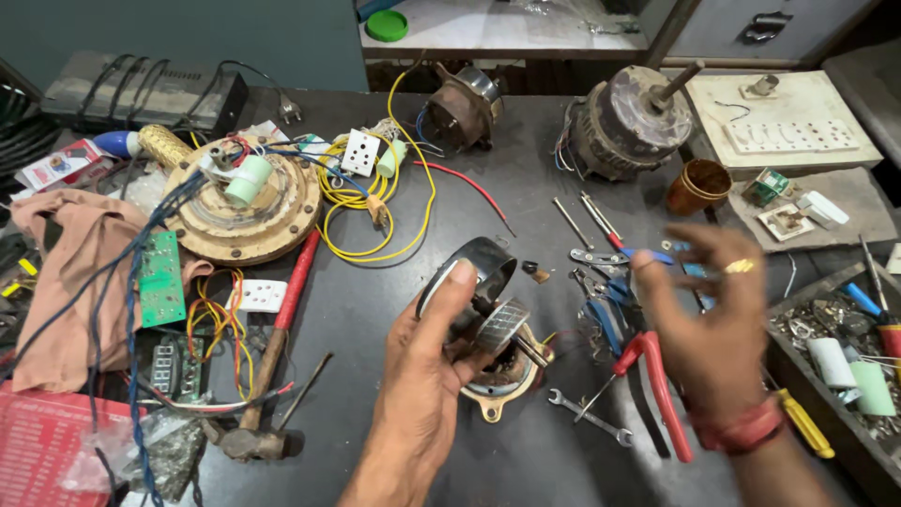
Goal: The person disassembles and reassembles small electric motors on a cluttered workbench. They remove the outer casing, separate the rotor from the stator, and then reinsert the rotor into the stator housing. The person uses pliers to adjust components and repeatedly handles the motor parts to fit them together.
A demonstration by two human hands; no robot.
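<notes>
While your left hand (427, 366) grips small motor (488, 319) above table centre, right hand (709, 310) hovers open, empty, over pliers (648, 361). Risk: one-handed hold slips, motor drops onto spanner (589, 416).

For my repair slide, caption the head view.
Left hand grips a small motor; right hand hovers over pliers.

This is an electrical repair workshop. A dark tabletop (375, 310) is littered with stripped motors: a fan motor disc (246, 202) at its left, a shafted motor (624, 122) well to the disc's right. Below the disc lie a hammer (272, 357) and circuit board (161, 279) (wires everywhere); far right, pliers (648, 361) and a parts tray (845, 366).
</notes>
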